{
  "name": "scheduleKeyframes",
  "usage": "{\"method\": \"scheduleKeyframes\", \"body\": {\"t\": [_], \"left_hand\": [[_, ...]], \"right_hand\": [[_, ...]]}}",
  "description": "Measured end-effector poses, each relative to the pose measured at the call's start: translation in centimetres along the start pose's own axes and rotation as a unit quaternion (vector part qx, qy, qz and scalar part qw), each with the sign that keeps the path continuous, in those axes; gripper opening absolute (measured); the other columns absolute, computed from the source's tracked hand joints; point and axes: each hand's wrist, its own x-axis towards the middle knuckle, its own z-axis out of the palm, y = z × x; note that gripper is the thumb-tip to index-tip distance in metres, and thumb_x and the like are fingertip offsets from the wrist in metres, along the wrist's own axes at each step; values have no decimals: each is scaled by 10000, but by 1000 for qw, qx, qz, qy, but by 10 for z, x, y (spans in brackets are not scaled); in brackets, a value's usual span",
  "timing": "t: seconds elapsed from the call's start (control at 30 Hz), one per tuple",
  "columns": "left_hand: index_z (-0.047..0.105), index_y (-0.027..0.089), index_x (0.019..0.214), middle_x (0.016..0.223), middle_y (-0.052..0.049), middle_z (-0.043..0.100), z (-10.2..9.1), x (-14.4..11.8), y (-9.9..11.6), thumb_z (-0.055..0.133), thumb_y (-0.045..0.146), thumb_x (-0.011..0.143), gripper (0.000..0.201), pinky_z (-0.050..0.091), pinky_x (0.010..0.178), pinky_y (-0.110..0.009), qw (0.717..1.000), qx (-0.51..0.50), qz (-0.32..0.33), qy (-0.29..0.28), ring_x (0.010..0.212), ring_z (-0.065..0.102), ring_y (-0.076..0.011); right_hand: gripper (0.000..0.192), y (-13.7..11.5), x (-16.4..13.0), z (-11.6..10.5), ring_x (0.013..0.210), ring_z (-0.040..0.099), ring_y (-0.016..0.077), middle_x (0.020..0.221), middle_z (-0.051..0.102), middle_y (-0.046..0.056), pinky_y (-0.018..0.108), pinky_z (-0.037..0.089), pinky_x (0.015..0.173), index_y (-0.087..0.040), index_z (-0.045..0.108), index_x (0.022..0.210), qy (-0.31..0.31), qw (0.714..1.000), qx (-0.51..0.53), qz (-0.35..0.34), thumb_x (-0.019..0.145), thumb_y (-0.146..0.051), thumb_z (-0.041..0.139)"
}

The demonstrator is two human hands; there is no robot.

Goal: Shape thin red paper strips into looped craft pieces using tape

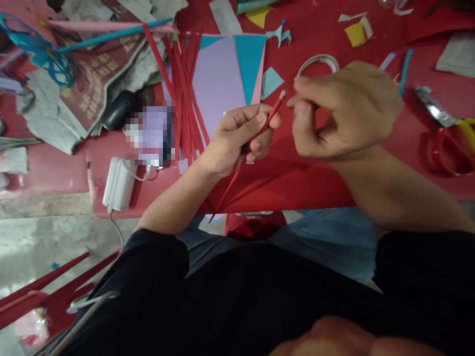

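Red stick (273,111), left fingers (252,127) gripping it, right fingers (321,93) curled nearby, hold unclear

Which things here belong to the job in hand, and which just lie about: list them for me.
Likely part of the job:
- thin red rod, in the left hand
- red strips
- scissors

Apparently just lying about:
- black mouse
- white box
- yellow scrap
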Motion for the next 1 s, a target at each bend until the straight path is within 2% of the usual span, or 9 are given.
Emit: {"method": "scheduleKeyframes", "body": {"t": [0.1, 0.17, 0.23, 0.33, 0.43, 0.6, 0.7, 0.87, 1.0], "left_hand": [[693, 160, 911, 595, 67, 454, -1, 0, -1, 591, 326, 1184, 336, 354, 461, -140, 998, -18, 40, -51, 422, 416, -24], [710, 149, 921, 593, 68, 447, -2, 1, -1, 590, 325, 1184, 338, 363, 471, -135, 995, -30, 65, -68, 428, 408, -20], [694, 153, 915, 597, 71, 449, -2, 1, 0, 605, 335, 1179, 333, 375, 472, -133, 998, -23, 53, -40, 425, 419, -18], [664, 175, 940, 607, 76, 461, -4, 1, 1, 607, 377, 1182, 320, 397, 465, -136, 1000, -10, 13, 20, 418, 456, -24], [664, 190, 983, 612, 77, 462, -6, 0, 1, 586, 431, 1190, 327, 398, 454, -140, 999, -33, 5, 28, 405, 456, -24], [598, 206, 877, 571, 77, 385, -8, -3, 2, 563, 358, 1188, 348, 365, 429, -169, 999, -47, 17, -18, 359, 379, -35], [575, 213, 856, 566, 79, 361, -8, -4, 3, 576, 359, 1180, 355, 367, 430, -188, 998, -46, 22, -23, 349, 353, -41], [574, 212, 863, 569, 77, 348, -6, -3, 4, 515, 370, 1205, 382, 359, 433, -181, 999, -32, 5, 5, 356, 359, -45], [586, 202, 850, 559, 75, 349, -4, -2, 4, 489, 330, 1207, 391, 350, 429, -170, 1000, -11, 9, -21, 362, 336, -39]], "right_hand": [[521, -6, -5, 9, 654, 723, 242, 781, 774, -5, 502, 643, 825, -341, 803, 1346, 54, 998, 25, 9, 1081, -753, 627], [589, -11, -5, 11, 686, 734, 250, 824, 794, -3, 497, 644, 841, -351, 764, 1445, 43, 999, 11, 16, 1053, -774, 643], [577, -12, -3, 11, 732, 745, 250, 858, 807, -10, 496, 644, 904, -378, 755, 1475, 5, 1000, -18, 14, 1053, -756, 648], [431, -6, 1, 7, 714, 725, 219, 837, 791, -42, 489, 640, 944, -428, 787, 1425, -45, 994, -91, -31, 1101, -651, 612], [394, 0, 6, 3, 713, 721, 203, 850, 789, -52, 485, 646, 940, -460, 769, 1458, -74, 986, -134, -68, 1123, -551, 582], [492, -9, 13, 0, 982, 791, 253, 1139, 851, 6, 464, 668, 999, -397, 701, 1525, -197, 978, -29, 65, 1061, -561, 703], [552, -23, 12, 0, 1052, 800, 265, 1250, 837, 25, 441, 677, 987, -379, 664, 1548, -210, 970, 28, 117, 1024, -527, 756], [414, -31, 10, 2, 1133, 807, 270, 1229, 840, 19, 455, 674, 1045, -370, 721, 1463, -221, 971, 42, 80, 1078, -513, 676], [376, -29, 11, 1, 1089, 817, 262, 1215, 845, 33, 451, 675, 1050, -359, 749, 1411, -192, 978, 35, 78, 1099, -543, 648]]}}
